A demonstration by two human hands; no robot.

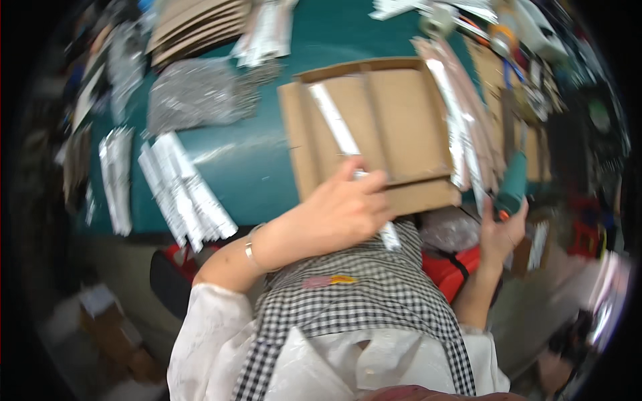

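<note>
My left hand [351,207] is closed on a long, narrow white strip [334,123]. The strip slants across a shallow cardboard tray [408,113] with a divider, and its lower end shows below my hand near the apron. Off the table's front edge on the right, my right hand [503,230] grips the lower end of a tool with a thick green handle [513,180]. An orange spot shows at the handle's base, and a thin shaft seems to rise from its top. Blur hides the tool's exact kind.
Bundles of white strips [184,187] lie left on the green table [227,157], near a clear plastic bag [190,97]. Cardboard pieces [197,27] are stacked behind. More strips [451,120] line the tray's right side. Scissors and other tools [528,87] crowd the far right.
</note>
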